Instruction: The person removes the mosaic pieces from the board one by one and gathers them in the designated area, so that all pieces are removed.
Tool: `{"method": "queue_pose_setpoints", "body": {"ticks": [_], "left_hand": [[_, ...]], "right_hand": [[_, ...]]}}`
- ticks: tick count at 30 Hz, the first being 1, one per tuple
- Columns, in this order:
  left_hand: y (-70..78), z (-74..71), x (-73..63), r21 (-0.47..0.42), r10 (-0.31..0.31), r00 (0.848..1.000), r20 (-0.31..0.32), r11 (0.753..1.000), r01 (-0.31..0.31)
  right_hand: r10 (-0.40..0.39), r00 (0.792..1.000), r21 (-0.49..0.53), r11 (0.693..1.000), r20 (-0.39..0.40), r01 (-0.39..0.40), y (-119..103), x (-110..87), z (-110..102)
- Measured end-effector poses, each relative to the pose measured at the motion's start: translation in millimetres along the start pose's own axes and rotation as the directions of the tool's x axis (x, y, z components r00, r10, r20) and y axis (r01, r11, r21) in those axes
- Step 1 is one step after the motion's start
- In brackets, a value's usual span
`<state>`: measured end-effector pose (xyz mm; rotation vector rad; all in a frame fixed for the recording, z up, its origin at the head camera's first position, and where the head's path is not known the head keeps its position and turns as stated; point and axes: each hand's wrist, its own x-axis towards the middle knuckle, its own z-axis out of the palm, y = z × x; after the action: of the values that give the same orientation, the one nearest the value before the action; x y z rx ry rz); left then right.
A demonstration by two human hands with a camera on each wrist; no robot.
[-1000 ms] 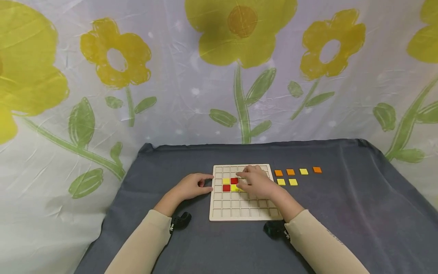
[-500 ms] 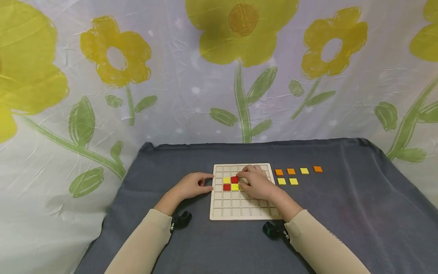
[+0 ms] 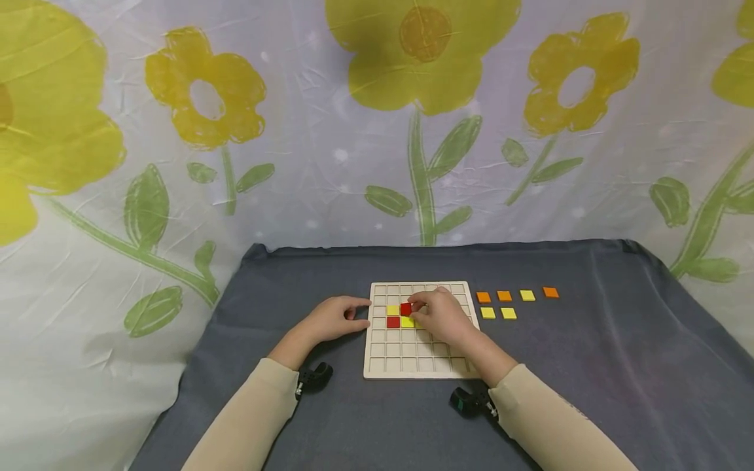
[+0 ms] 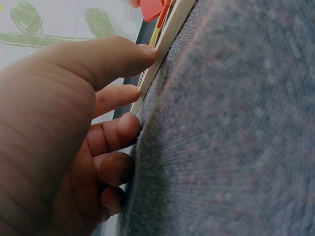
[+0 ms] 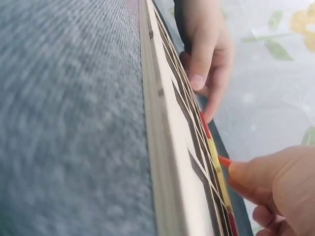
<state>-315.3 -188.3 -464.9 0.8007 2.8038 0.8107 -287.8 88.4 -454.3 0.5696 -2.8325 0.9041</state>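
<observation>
1. Head view: a red tile (image 3: 405,309) sits pinched at the tips of the right hand (image 3: 443,318), over the upper-right corner of a small checkered patch on the gridded wooden board (image 3: 389,367).
2. The right fingers (image 5: 241,169) are clamped on it, thumb against index. It looks square and thin, so no long axis stands out; in the right wrist view it tilts, its free edge pointing from the fingertips toward the left hand. Whether that edge touches the grid cannot be told.
3. Seating this tile seems the step in hand, though the stills cannot rule out lifting. If seating, the next move calls for levelling it, squaring it to the cell and letting go without nudging its neighbours.
4. Left of those fingers lies a yellow tile (image 3: 393,310); nearer the person are a second red tile (image 3: 393,322) and a second yellow tile (image 3: 406,322).
5. Thumb and index of the left hand (image 3: 330,319) stand apart, tips at the board's left edge, probably steadying it.
6. Right of the right fingers, three orange tiles (image 3: 504,296) and three loose yellow tiles (image 3: 508,314) lie on the cloth-covered tabletop (image 3: 589,366).
</observation>
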Motion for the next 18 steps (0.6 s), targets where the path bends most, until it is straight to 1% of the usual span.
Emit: {"method": "queue_pose_setpoints", "body": {"ticks": [3,10,18], "left_hand": [[0.2,0.2,0.1,-0.006,0.002,1.000,-0.001,1.000,-0.002],[1.1,2.5,0.4,0.028,-0.012,1.000,-0.004,1.000,0.012],[4.3,1.4,-1.5,0.015,-0.031,0.999,-0.012,0.999,0.031]], "right_hand": [[0.028,0.999,0.027,0.999,-0.023,-0.028,0.2,-0.3,1.7],[0.003,0.998,0.022,1.000,-0.057,-0.002,0.9,-1.2,5.9],[-0.006,0.997,0.020,1.000,-0.071,0.007,-1.1,-2.3,7.2]]}}
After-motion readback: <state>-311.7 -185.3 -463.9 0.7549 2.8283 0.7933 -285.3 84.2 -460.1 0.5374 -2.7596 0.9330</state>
